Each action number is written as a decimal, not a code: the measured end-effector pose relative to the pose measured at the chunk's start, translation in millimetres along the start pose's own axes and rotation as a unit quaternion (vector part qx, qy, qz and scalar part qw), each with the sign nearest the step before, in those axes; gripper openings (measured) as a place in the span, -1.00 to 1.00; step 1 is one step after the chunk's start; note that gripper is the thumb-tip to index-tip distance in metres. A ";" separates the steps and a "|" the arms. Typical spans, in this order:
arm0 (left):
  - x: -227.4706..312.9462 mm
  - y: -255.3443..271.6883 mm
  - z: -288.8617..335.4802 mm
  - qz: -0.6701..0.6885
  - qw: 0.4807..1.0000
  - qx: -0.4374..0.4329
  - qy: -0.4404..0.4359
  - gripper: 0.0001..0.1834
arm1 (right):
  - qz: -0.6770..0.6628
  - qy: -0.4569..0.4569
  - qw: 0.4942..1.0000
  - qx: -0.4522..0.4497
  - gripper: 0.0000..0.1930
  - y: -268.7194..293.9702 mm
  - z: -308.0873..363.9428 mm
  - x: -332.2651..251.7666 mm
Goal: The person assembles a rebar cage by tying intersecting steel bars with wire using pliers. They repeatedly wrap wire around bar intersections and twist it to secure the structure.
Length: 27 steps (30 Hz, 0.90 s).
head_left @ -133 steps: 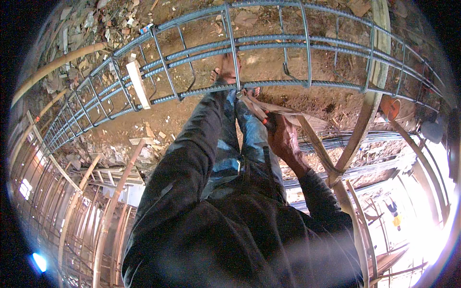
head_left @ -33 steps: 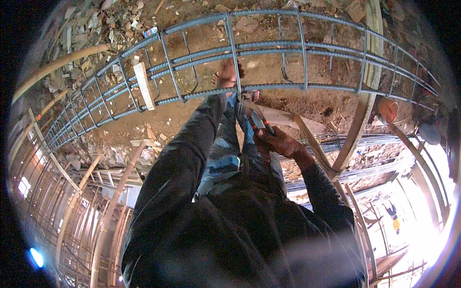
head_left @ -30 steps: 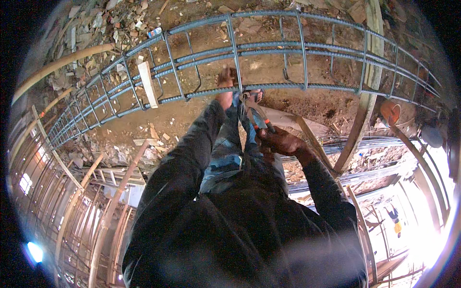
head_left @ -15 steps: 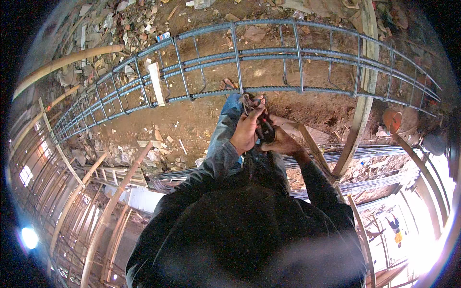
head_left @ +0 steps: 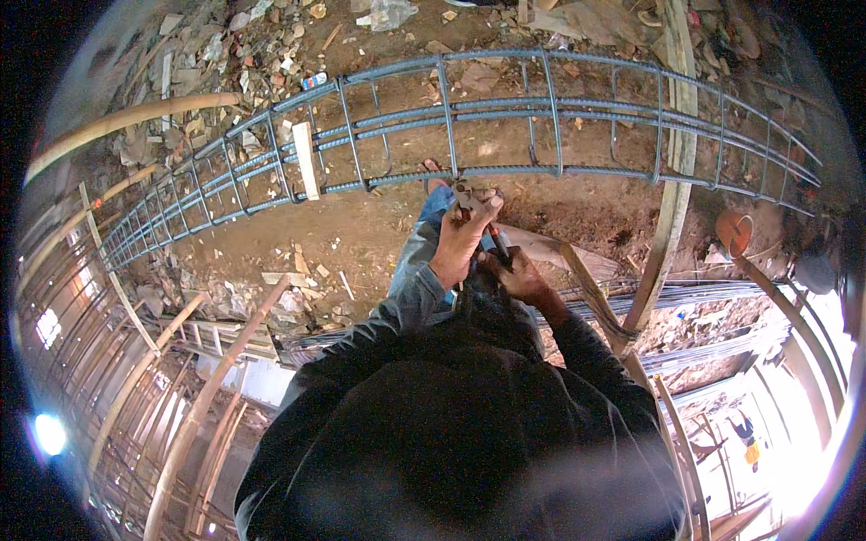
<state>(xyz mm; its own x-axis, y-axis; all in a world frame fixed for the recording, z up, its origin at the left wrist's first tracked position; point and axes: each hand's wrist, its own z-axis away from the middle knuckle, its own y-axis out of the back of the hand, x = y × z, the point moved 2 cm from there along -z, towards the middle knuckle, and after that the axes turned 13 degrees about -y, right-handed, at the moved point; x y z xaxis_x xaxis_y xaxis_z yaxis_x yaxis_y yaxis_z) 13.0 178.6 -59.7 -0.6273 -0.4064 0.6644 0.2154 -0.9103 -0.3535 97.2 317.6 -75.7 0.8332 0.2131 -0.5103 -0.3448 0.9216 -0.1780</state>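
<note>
Both hands are raised together in front of the person, just below the near bar of a long rebar cage. A small pair of pliers is gripped at the fingertips of the left hand, which is closed around it; the tool's head is seen just under the cage's lower front bar, though whether it touches the steel cannot be told. Just beside it, the right hand is closed around a dark, slim handle with a reddish part; whether this belongs to the pliers or to a second tool cannot be made out.

At the far left, bamboo poles are seen curving along the ground beside the cage's left end. A pale wooden batten is laid across the cage's left part. The cage itself is stretched from the left edge to the right edge of the ground, which is bare earth strewn with rubble. Further right, a wooden plank is leaned across the cage, and an orange bucket is seen near the right edge.
</note>
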 end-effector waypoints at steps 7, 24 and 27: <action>-5.0 -0.7 -3.5 0.103 0.993 -0.049 0.008 -0.72 | -0.475 -0.044 0.787 -0.390 -0.47 -26.9 15.2 -5.3; 0.8 24.0 4.1 -0.200 0.965 -0.123 -0.120 -0.54 | -0.256 -0.096 0.943 -0.191 -0.48 9.7 12.1 1.1; 2.9 25.8 2.2 -0.327 0.918 -0.129 -0.182 -0.50 | -0.251 -0.152 0.939 -0.179 -0.46 2.2 6.6 0.9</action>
<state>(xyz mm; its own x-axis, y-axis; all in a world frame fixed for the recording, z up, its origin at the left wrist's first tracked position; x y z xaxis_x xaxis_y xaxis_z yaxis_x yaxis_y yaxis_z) 18.4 153.7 -65.4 -0.2581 0.1787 0.9494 -0.3323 -0.9392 0.0864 100.0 321.9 -71.0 0.9957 -0.0868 -0.0325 0.0468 0.7740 -0.6315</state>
